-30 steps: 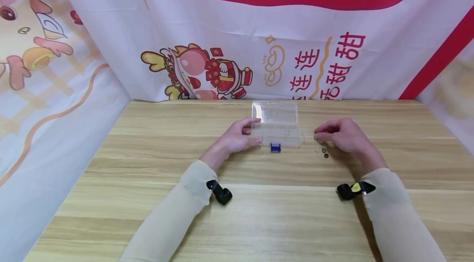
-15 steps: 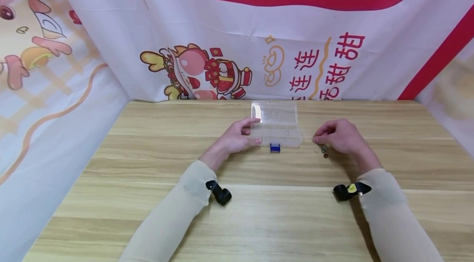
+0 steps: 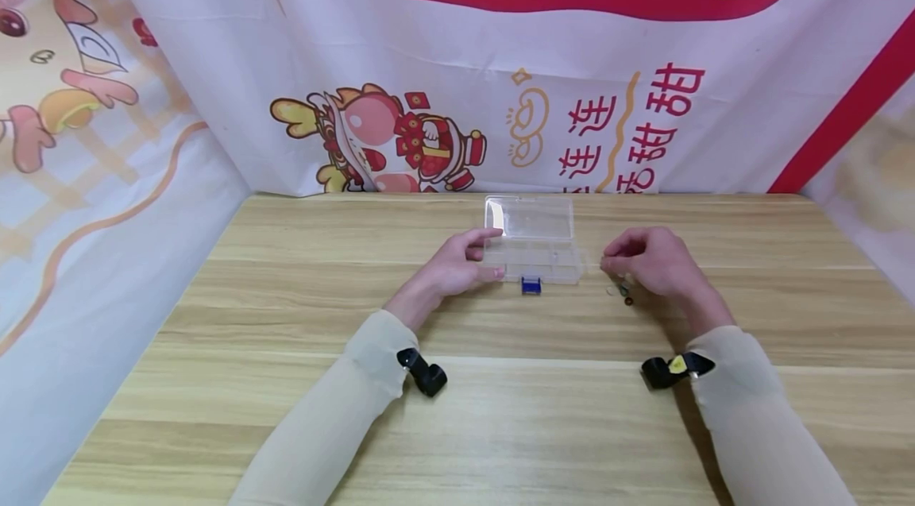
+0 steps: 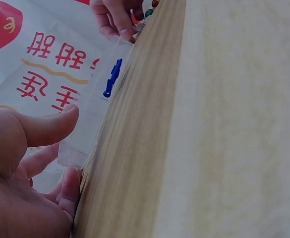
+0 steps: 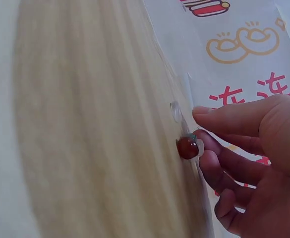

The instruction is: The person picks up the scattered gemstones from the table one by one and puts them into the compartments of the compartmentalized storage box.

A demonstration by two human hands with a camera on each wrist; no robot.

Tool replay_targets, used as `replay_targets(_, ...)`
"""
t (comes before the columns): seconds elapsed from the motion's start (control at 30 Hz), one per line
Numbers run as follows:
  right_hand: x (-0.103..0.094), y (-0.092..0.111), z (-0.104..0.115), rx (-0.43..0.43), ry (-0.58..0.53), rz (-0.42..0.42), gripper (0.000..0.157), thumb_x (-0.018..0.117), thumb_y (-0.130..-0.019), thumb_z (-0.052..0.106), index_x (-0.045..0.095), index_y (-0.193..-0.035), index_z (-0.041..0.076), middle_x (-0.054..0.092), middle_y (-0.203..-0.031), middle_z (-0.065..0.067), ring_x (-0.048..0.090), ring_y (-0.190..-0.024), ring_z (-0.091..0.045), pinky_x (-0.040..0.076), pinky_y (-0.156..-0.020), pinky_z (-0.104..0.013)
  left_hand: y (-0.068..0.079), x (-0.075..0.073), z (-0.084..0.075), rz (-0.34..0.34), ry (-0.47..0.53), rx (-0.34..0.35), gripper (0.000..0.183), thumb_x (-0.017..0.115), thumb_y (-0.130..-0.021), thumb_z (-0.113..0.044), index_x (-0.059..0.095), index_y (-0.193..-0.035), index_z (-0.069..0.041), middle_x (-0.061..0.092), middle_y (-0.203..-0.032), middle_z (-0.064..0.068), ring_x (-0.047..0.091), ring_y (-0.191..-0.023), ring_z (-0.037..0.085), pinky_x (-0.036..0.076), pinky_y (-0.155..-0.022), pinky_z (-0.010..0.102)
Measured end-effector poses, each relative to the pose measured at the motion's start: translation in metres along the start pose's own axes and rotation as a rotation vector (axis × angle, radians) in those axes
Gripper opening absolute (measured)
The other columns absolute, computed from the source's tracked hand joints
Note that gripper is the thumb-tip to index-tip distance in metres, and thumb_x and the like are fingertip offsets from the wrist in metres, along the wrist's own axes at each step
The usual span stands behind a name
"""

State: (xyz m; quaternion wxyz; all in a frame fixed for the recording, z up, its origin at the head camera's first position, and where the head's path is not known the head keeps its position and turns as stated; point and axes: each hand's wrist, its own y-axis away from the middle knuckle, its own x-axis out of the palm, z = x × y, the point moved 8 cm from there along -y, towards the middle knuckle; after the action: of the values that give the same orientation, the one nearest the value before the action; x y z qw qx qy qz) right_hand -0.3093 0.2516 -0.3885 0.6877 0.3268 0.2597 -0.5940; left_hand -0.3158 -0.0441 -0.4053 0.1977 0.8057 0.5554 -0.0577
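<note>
Right hand [image 3: 656,261] shifted toward the clear box's [image 3: 561,274] edge; I can't tell its grip.

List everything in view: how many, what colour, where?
Table: one, pale wood, beneath everything
Cloth: count unclear, white and red, behind table
Plastic box: one, clear, open, toward table's back
Clasp: one, blue, box's near edge
Round bead: one, reddish, right of box
Another bead: one, green, beyond it
Bits: at least two, clear, near beads
Wrist cameras: two, black, at cuffs
Sleeves: two, beige, forearms
Left hand: one, bare, gripping box's left end
Right hand: one, bare, beside beads
</note>
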Motion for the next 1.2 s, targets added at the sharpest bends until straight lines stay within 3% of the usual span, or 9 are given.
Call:
replay_targets(0.43, -0.007, 0.003, 0.013, -0.076, -0.034, -0.111, 0.021, 0.075, -0.099, 0.022, 0.075, -0.115, 0.008, 0.075, -0.108, -0.013, 0.065, -0.094, -0.024, 0.051, -0.079, -0.029, -0.001, 0.001, -0.002, 0.003, 0.000, -0.010, 0.074, 0.082, -0.090, -0.010, 0.054, -0.155, -0.033, 0.051, -0.148, 0.006, 0.048, -0.132, 0.027, 0.044, -0.116, 0.046)
replay_targets(1.2, 0.000, 0.004, 0.030, -0.054, -0.110, -0.103, 0.028, 0.070, -0.103, 0.022, 0.075, -0.128, 0.010, 0.074, -0.122, -0.014, 0.062, -0.103, -0.024, 0.053, -0.077, -0.025, -0.001, 0.001, 0.000, -0.011, -0.010, -0.017, 0.074, 0.082, -0.090, -0.011, 0.054, -0.155, -0.033, 0.051, -0.151, 0.006, 0.049, -0.131, 0.026, 0.044, -0.115, 0.044)
